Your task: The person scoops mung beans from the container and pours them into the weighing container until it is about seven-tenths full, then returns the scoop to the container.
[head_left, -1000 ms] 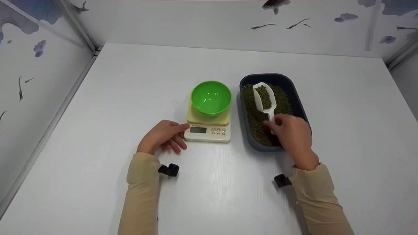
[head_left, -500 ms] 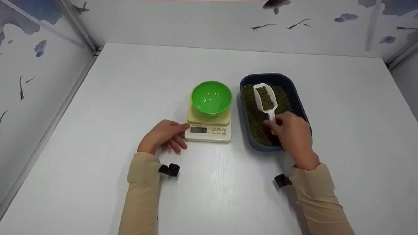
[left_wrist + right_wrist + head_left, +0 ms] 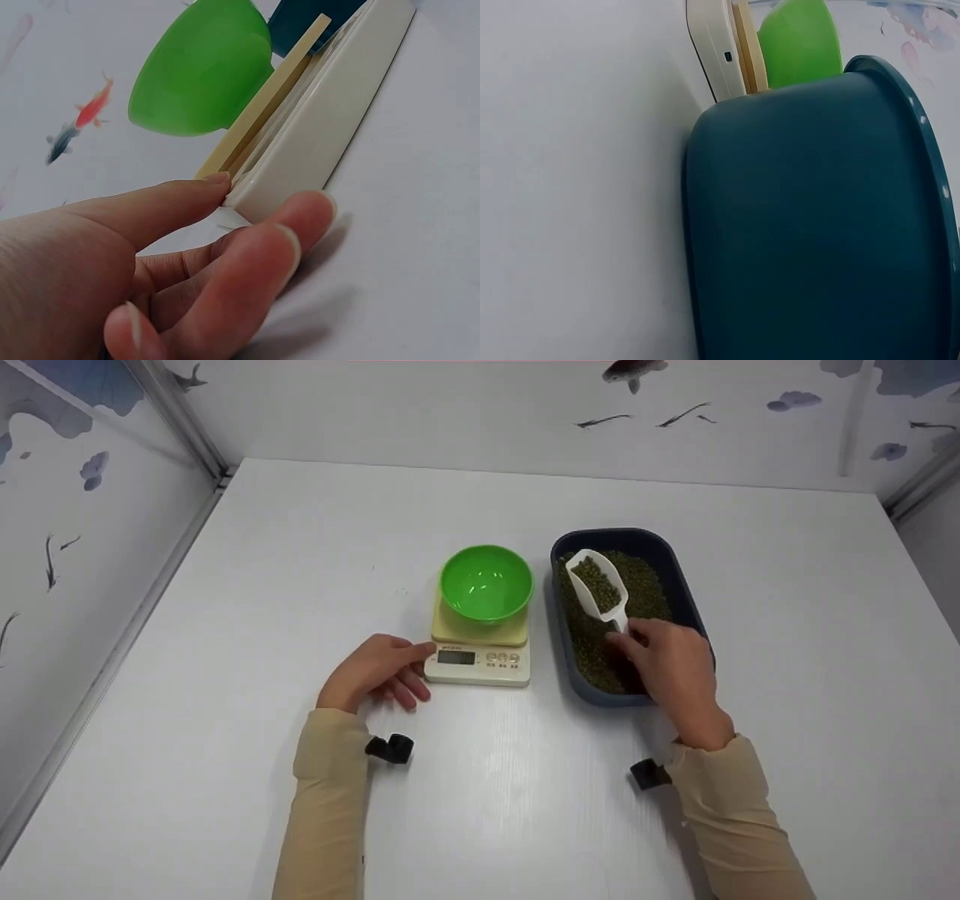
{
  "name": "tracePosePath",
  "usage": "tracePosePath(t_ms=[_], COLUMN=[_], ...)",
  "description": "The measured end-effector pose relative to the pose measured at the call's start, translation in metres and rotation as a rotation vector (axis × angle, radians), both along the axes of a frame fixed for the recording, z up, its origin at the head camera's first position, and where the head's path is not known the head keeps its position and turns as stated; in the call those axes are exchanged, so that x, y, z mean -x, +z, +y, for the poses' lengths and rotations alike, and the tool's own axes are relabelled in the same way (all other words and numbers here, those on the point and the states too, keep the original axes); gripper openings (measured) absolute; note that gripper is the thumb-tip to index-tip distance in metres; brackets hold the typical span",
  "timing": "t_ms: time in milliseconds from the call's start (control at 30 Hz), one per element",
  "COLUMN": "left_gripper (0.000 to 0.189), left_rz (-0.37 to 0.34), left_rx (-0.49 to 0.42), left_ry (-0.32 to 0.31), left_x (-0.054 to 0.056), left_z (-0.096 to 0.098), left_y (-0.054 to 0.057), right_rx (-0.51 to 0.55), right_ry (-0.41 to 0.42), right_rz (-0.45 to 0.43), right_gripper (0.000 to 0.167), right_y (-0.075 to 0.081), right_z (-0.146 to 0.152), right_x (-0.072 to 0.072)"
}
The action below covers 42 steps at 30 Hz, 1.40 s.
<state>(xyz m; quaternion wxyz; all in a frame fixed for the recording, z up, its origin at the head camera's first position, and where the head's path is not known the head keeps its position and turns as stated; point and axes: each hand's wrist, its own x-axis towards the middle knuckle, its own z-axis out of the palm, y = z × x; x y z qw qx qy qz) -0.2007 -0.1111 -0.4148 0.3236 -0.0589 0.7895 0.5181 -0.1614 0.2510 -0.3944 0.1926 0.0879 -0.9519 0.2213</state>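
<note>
My right hand (image 3: 673, 671) holds the handle of a white scoop (image 3: 616, 617) over a dark blue tub (image 3: 607, 699). Small green beans (image 3: 643, 583), like mung beans, lie in the tub, and some fill the scoop. In the right wrist view the tub's outer wall (image 3: 817, 225) hides the hand. A green bowl (image 3: 486, 583), with nothing visible in it, stands on the yellow platform of a white kitchen scale (image 3: 480, 675). At the scale's left front corner, the thumb of my left hand (image 3: 381, 667) touches the edge, its other fingers loosely bent in the left wrist view (image 3: 217, 292).
Everything stands on a white table (image 3: 480, 810), with the scale just left of the tub. White panels with fish and plant prints (image 3: 630, 371) close off the back and the left. Black mounts (image 3: 391, 749) stick out from both wrists.
The right hand has turned the scoop so its filled front points further left, and it appears slightly raised from the beans. My left hand, the scale and the bowl stay in place.
</note>
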Motion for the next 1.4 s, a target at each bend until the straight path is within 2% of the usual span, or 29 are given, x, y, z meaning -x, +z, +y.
tracePosePath(t_ms=[300,533,767,867,1033,1133,1400], left_gripper=[0.051,0.052,0.05,0.05,0.048,0.047,0.046], left_rz=[0.024,0.035,0.063,0.069,0.041,0.059,0.071], left_rx=[0.003,-0.002,-0.035,-0.041,-0.073,-0.087,-0.093], left_ry=[-0.002,0.017,-0.006,-0.017,-0.049,-0.056,-0.061], left_x=[0.008,0.01,0.013,0.012,0.004,0.002,0.002], left_z=[-0.009,-0.012,-0.01,-0.008,-0.004,-0.002,-0.002], left_y=[0.008,0.012,0.016,0.012,-0.001,-0.005,-0.005], right_rx=[0.036,0.04,0.045,0.051,0.079,0.103,0.143], right_ry=[0.018,0.036,0.023,0.022,0.019,0.014,0.025], right_rz=[0.09,0.111,0.129,0.136,0.108,0.103,0.073], right_gripper=[0.04,0.019,0.023,0.025,0.026,0.028,0.031], right_y=[0.008,0.021,0.037,0.04,0.041,0.042,0.05], right_z=[-0.006,-0.01,-0.011,-0.011,-0.013,-0.015,-0.025], right_x=[0.009,0.012,0.012,0.011,0.005,0.006,0.012])
